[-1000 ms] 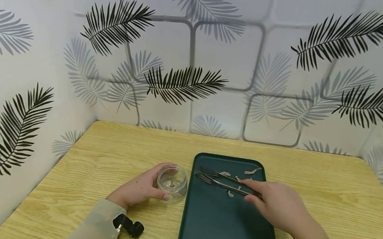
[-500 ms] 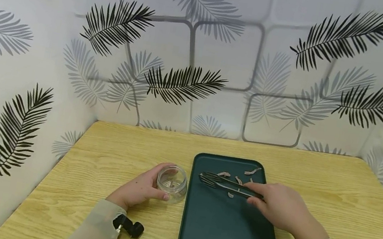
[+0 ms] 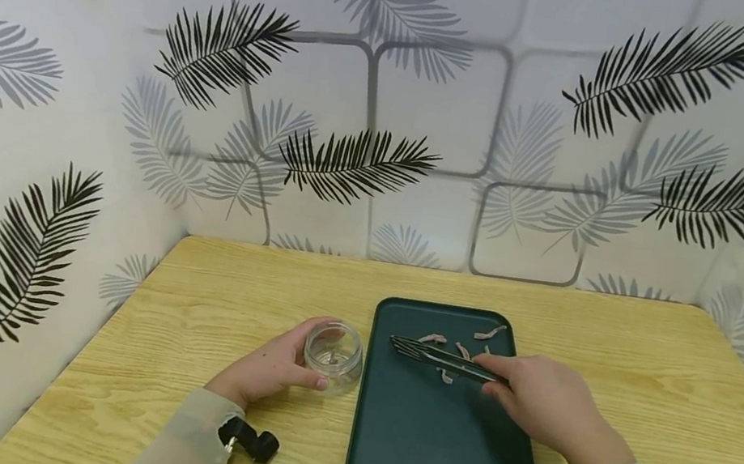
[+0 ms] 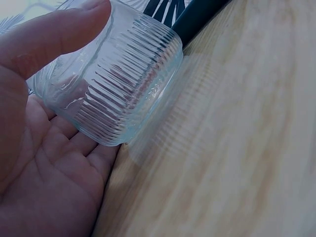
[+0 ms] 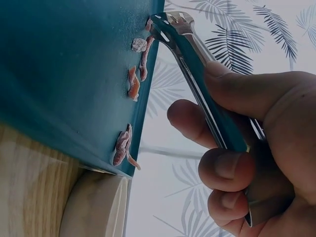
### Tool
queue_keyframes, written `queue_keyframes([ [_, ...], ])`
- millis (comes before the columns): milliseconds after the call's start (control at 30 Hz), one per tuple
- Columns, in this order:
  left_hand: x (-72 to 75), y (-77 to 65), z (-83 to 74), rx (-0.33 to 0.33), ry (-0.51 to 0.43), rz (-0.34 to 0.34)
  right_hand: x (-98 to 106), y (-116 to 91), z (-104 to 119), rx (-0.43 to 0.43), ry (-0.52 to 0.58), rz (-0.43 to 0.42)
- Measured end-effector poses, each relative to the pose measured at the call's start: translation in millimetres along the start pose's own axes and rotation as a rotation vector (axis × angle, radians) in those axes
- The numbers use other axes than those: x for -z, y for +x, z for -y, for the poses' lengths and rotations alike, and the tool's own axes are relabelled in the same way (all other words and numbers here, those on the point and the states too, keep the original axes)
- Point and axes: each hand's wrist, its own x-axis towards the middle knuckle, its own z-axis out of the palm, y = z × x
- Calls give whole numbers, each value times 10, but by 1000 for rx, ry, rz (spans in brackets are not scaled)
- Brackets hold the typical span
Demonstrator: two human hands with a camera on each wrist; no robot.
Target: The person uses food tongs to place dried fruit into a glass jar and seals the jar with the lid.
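My left hand [image 3: 272, 363] grips a clear glass jar [image 3: 334, 380] that stands on the table beside the tray, thumb on the near side. In the left wrist view the jar [image 4: 128, 84] shows ribbed walls; something small and reddish-brown shows blurred through the glass. With my right hand [image 3: 550, 401] I hold metal tongs [image 3: 439, 358] low over the dark green tray [image 3: 438, 456], arms squeezed nearly together. Their tips meet at a small reddish piece [image 5: 149, 23] in the right wrist view. Several whitish-dusted, reddish-orange strips [image 5: 133, 85] lie along the tray's far part.
The wooden table [image 3: 246, 277] extends around the tray on all sides, and a leaf-patterned wall [image 3: 419, 215] rises behind it. A pale curved surface [image 5: 98, 202] appears low in the right wrist view; I cannot tell what it is.
The tongs' arms have come together, from spread apart a second ago to nearly touching now. My left hand and the jar have stayed in place.
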Motion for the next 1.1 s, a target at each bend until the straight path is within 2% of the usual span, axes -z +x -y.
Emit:
queue_keyframes([
  [767,-4,2,9,-2,-19,3,56,-29,-5,51,48,-77],
  [1100,-11,2,-5,5,-25,0,105,-41,233,158,81,-270],
])
